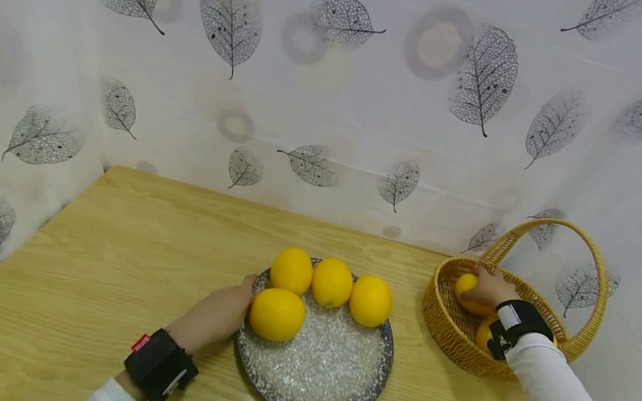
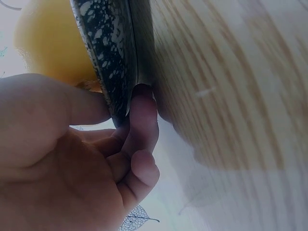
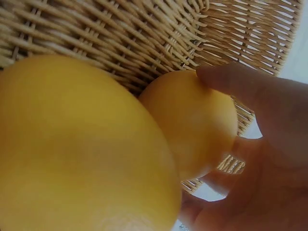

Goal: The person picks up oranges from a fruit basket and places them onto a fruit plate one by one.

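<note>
My left hand (image 1: 214,315) grips the left rim of a speckled grey plate (image 1: 323,373). In the left wrist view the thumb lies over the dark rim (image 2: 108,57) and fingers curl beneath it. Three oranges (image 1: 333,283) line the plate's back edge, and another orange (image 1: 277,315) sits at its left side, close to my left hand. Over at the right, my right hand (image 1: 493,290) reaches into a wicker basket (image 1: 452,335). Its thumb and fingers curl round an orange (image 3: 192,122) inside. A nearer orange (image 3: 82,149) fills much of the right wrist view.
The basket's tall arched handle (image 1: 598,292) rises over its right side, by my right forearm. Wooden table surface (image 1: 107,277) extends left of the plate. A white leaf-print curtain (image 1: 337,110) hangs behind and at both sides.
</note>
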Demonstrator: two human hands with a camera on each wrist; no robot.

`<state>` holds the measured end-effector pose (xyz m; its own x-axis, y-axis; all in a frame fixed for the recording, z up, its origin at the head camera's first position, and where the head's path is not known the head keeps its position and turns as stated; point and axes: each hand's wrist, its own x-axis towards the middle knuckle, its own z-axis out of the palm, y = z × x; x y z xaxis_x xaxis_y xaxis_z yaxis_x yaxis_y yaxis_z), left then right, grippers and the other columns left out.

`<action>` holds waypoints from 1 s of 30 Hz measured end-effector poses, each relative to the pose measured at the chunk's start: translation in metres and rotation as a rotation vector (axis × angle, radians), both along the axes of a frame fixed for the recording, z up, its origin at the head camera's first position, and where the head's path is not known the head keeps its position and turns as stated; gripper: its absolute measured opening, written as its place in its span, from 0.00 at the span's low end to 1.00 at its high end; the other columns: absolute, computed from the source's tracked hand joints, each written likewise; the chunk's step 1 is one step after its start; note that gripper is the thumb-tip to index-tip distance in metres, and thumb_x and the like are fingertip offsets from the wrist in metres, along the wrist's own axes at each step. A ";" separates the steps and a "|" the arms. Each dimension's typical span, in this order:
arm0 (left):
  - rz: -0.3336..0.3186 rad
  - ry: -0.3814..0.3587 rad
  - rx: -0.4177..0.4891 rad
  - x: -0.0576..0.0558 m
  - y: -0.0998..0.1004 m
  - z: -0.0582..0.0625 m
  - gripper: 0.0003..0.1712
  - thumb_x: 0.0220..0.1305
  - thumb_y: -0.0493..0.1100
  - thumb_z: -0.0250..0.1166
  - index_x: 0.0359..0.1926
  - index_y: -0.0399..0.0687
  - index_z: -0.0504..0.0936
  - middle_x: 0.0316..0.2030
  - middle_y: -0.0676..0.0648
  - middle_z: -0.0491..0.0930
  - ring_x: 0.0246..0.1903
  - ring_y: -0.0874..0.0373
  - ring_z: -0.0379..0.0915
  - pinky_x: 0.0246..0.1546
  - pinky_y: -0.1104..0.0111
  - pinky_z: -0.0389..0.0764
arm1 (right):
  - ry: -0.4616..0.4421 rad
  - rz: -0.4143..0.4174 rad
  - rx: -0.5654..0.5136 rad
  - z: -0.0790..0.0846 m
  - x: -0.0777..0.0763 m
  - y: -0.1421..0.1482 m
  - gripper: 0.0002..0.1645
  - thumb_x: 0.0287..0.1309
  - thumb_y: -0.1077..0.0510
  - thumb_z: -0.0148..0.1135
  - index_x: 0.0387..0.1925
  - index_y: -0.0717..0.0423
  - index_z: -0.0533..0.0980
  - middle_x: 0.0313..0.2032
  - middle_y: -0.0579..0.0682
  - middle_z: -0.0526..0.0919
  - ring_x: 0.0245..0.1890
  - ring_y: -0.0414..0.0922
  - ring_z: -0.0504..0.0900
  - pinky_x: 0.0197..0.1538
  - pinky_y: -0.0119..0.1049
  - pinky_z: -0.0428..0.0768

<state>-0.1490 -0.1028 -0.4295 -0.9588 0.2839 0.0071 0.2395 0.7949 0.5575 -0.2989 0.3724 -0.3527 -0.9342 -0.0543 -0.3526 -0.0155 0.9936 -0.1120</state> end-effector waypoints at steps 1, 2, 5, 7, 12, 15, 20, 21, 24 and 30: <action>-0.001 0.000 0.000 0.000 0.000 0.000 0.24 0.77 0.33 0.48 0.69 0.25 0.63 0.51 0.29 0.84 0.50 0.39 0.84 0.52 0.48 0.84 | -0.010 -0.005 -0.007 0.000 0.000 0.000 0.51 0.60 0.51 0.64 0.70 0.80 0.53 0.64 0.87 0.59 0.65 0.80 0.60 0.63 0.73 0.66; -0.001 -0.002 0.000 0.000 0.000 0.001 0.24 0.77 0.33 0.48 0.69 0.26 0.63 0.50 0.29 0.84 0.50 0.39 0.84 0.52 0.48 0.84 | -0.022 -0.012 -0.017 0.000 0.001 0.000 0.52 0.59 0.50 0.64 0.70 0.80 0.53 0.63 0.88 0.58 0.63 0.79 0.62 0.62 0.71 0.69; 0.003 -0.013 0.002 0.000 0.000 0.001 0.24 0.78 0.34 0.47 0.70 0.26 0.63 0.50 0.29 0.84 0.50 0.39 0.84 0.52 0.48 0.84 | -0.055 0.003 -0.072 0.001 0.002 -0.001 0.55 0.58 0.49 0.66 0.71 0.80 0.51 0.60 0.86 0.60 0.58 0.74 0.68 0.54 0.62 0.78; 0.005 -0.015 -0.001 0.000 0.000 0.000 0.24 0.78 0.34 0.47 0.70 0.27 0.62 0.50 0.29 0.84 0.50 0.39 0.84 0.52 0.48 0.84 | -0.073 0.023 -0.122 0.002 0.003 -0.003 0.55 0.58 0.50 0.67 0.72 0.79 0.50 0.58 0.84 0.63 0.54 0.70 0.71 0.49 0.55 0.81; 0.005 -0.013 -0.005 -0.001 0.000 0.000 0.24 0.78 0.34 0.47 0.70 0.27 0.62 0.50 0.29 0.84 0.50 0.39 0.84 0.52 0.49 0.84 | -0.119 0.034 -0.218 0.002 0.003 -0.006 0.54 0.61 0.53 0.66 0.73 0.78 0.48 0.58 0.81 0.65 0.50 0.65 0.74 0.44 0.48 0.84; 0.002 -0.006 -0.004 -0.001 0.001 0.001 0.24 0.78 0.34 0.47 0.69 0.26 0.62 0.49 0.29 0.84 0.49 0.39 0.84 0.51 0.49 0.85 | -0.135 0.025 -0.244 0.002 0.002 -0.007 0.54 0.61 0.55 0.66 0.72 0.79 0.46 0.58 0.81 0.64 0.50 0.65 0.75 0.46 0.50 0.85; -0.001 0.004 -0.002 0.001 0.001 0.005 0.24 0.77 0.32 0.48 0.69 0.25 0.63 0.48 0.29 0.85 0.48 0.39 0.85 0.50 0.49 0.85 | -0.132 0.021 -0.273 -0.001 0.001 -0.005 0.56 0.58 0.56 0.69 0.72 0.80 0.44 0.55 0.80 0.67 0.46 0.62 0.76 0.44 0.47 0.84; -0.001 0.004 -0.001 0.001 0.001 0.005 0.24 0.76 0.32 0.48 0.69 0.24 0.63 0.48 0.29 0.85 0.48 0.38 0.85 0.50 0.49 0.85 | -0.132 0.015 -0.285 -0.002 0.001 -0.004 0.57 0.58 0.57 0.69 0.71 0.80 0.44 0.54 0.79 0.66 0.46 0.61 0.76 0.43 0.46 0.83; 0.002 -0.002 0.000 0.002 0.001 0.007 0.25 0.76 0.31 0.48 0.69 0.24 0.63 0.48 0.29 0.85 0.48 0.38 0.84 0.50 0.48 0.85 | -0.120 -0.002 -0.324 -0.004 0.001 -0.003 0.57 0.55 0.58 0.72 0.70 0.78 0.45 0.54 0.78 0.66 0.47 0.61 0.75 0.44 0.43 0.82; 0.004 -0.010 -0.001 0.002 0.001 0.005 0.25 0.76 0.32 0.48 0.70 0.25 0.62 0.49 0.29 0.85 0.49 0.38 0.84 0.51 0.48 0.85 | -0.042 0.066 -0.238 -0.003 0.004 -0.007 0.55 0.54 0.54 0.74 0.69 0.80 0.53 0.56 0.80 0.69 0.48 0.64 0.77 0.44 0.46 0.83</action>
<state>-0.1474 -0.1022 -0.4243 -0.9599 0.2804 -0.0026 0.2312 0.7964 0.5589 -0.2945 0.3657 -0.3557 -0.9104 -0.2012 -0.3614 -0.0700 0.9360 -0.3449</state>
